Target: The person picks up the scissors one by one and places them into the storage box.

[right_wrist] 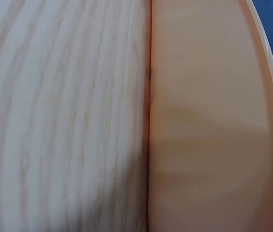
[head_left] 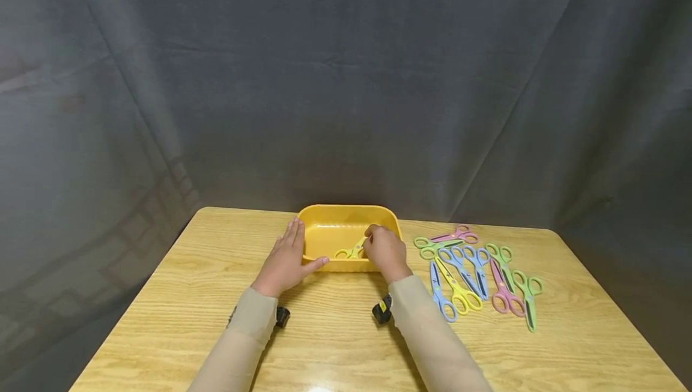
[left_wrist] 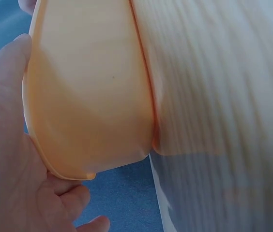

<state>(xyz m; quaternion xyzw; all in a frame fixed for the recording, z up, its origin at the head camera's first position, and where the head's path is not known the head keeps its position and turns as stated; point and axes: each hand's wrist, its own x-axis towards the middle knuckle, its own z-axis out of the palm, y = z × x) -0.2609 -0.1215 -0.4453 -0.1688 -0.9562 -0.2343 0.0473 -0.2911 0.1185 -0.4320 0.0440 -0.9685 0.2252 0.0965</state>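
Head view: an orange-yellow plastic bin (head_left: pixel 348 266) stands near the far edge of a wood-grain surface (head_left: pixel 324 344), and yellow scissors (head_left: pixel 357 248) are inside it towards the right, their finger loops by the near wall and their other end hidden by the right hand (head_left: pixel 388 254). That hand reaches over the bin's right end, its fingers bent and grasping the yellow scissors. The left hand (head_left: pixel 286 263) lies at the bin's left end, unclenched, with straight fingers along the rim and the thumb stretched over the near edge; the left wrist view also shows it against the rim. The right wrist view takes in the bin's outer wall and only a sliver of the hand at its edge, so the grip cannot be told from there. On the surface, right of the bin, nine more pairs lie loosely grouped, some crossing: an upper pink pair (head_left: pixel 451 236), a lower pink pair (head_left: pixel 504 290), three blue pairs (head_left: pixel 480 272), three green pairs (head_left: pixel 528 299) and a second yellow pair (head_left: pixel 455 286). Beige sleeves (head_left: pixel 232 350) cover the forearms, and a dark grey cloth (head_left: pixel 346 110) hangs behind
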